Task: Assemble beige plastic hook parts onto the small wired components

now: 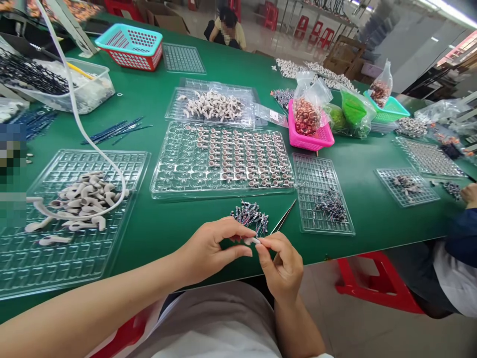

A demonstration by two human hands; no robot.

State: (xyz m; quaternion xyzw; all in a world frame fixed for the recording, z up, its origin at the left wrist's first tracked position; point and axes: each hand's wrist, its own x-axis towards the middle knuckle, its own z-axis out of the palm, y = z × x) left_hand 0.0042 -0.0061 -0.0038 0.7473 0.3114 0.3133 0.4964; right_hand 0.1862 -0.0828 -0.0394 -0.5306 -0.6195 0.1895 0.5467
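Observation:
A small whitish earbud shell (252, 240) sits between my two hands, just above the table's near edge. My left hand (216, 243) holds its left end between thumb and fingers. The thumb and fingertips of my right hand (283, 263) pinch the other end. Tweezers (285, 215) point up and right from behind my right hand; whether that hand holds them is hidden. Right beyond my fingers lies a pile of small wired parts (250, 214). Farther off, a clear tray (179, 171) carries rows of shells with copper-coloured rings in their openings.
To the left, loose shells (87, 199) lie on a clear tray under a white cable (74, 107). More shells (214, 105) are piled behind. A pink basket (311, 139) and a tray of wired parts (330, 206) stand right. A co-worker's hand (470, 194) is at far right.

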